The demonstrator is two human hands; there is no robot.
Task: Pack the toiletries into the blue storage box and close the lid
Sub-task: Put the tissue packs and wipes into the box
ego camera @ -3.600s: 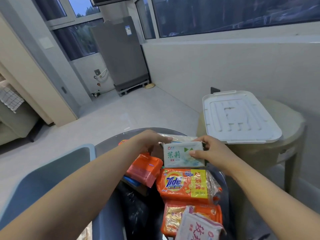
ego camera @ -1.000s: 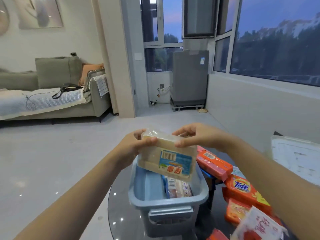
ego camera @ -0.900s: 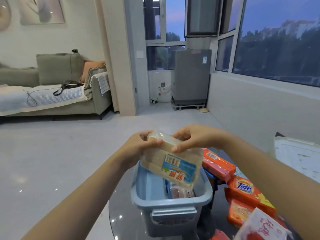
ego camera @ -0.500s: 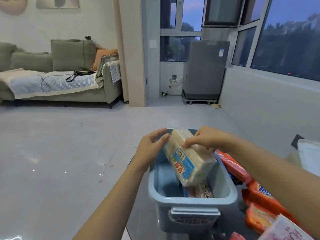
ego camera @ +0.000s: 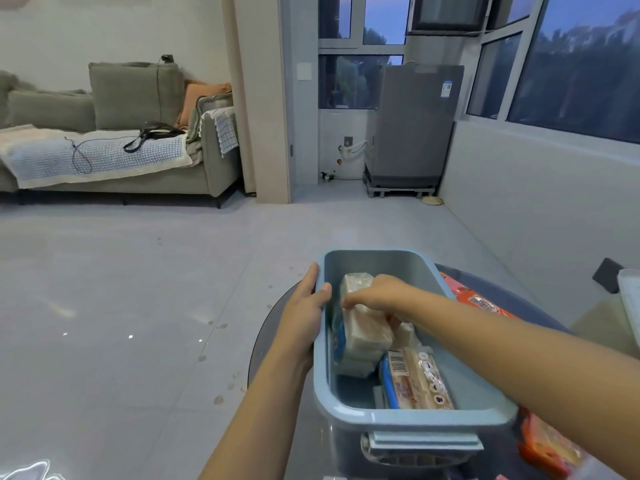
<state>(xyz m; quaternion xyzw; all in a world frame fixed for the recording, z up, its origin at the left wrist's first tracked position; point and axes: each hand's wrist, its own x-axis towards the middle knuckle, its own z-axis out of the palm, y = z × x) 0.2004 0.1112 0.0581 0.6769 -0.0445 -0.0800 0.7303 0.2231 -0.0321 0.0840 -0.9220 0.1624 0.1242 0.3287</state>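
1. The right hand (ego camera: 375, 293) reaches into the box (ego camera: 408, 419) at lower centre, its fingers curled down over the top of a soap pack (ego camera: 363, 332) that stands on edge against the left wall.
2. The left hand (ego camera: 304, 311) grips the box's left rim, thumb hooked inside and fingers wrapped outside, apparently to steady it.
3. A second pack (ego camera: 415, 379), with a barcode and a blue edge, already lies inside the box, toward the near right.
4. Packing looks partly done: two packs are in, and plenty of bare blue floor and wall shows around them.
5. Orange packs (ego camera: 479, 303) lie outside, just right of the box, with more at the lower right edge (ego camera: 547, 448), so several items appear left to load.
6. The white lid (ego camera: 631, 306) sits apart at the far right edge of the frame, only a sliver showing; closing has not begun.
7. The box rests on a dark round glass table (ego camera: 277, 327), its curved edge visible left of the left forearm.
8. Beyond lies a pale tiled floor (ego camera: 138, 289), speckled with small marks and glints of light.
9. A grey-green sofa (ego camera: 114, 140) with cushions, a mat and a dark cable fills the upper left.
10. A grey appliance (ego camera: 412, 129) stands under dusk-blue windows (ego camera: 575, 71) at upper right.
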